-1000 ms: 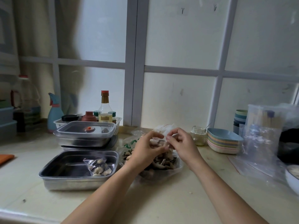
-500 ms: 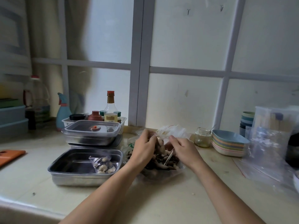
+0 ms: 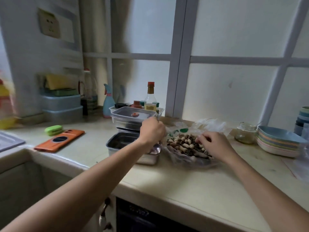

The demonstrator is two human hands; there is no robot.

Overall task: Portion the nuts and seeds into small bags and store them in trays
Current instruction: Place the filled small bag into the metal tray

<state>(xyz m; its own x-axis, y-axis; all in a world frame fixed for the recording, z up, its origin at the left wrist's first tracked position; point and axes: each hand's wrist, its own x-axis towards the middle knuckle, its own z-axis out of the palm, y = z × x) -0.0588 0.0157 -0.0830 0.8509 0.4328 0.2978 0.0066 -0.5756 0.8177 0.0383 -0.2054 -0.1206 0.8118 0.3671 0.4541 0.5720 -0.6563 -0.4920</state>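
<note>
A pile of peanuts and dark seeds (image 3: 185, 144) lies in an opened clear plastic bag (image 3: 185, 162) on the counter. My right hand (image 3: 215, 144) rests on the pile's right side, its curled fingertips in the nuts. My left hand (image 3: 152, 131) hovers over the back right corner of an open steel tray (image 3: 117, 143), which stands left of the pile. Its fingers curl downward and are hidden, so what it holds cannot be made out. Something shiny shows in the tray just under the wrist. A second steel tray with a clear lid (image 3: 127, 118) stands behind.
Behind the trays are a sauce bottle (image 3: 150, 97) and a spray bottle (image 3: 107, 101). A glass jar (image 3: 245, 134) and stacked pastel plates (image 3: 277, 143) stand to the right. An orange slicer (image 3: 60, 139) and a sink (image 3: 16, 173) are at the left.
Both hands were together above the nut pile, working a small bag. My left hand has swung left over the open tray, my right hand has dropped onto the nuts, and the view has turned left.
</note>
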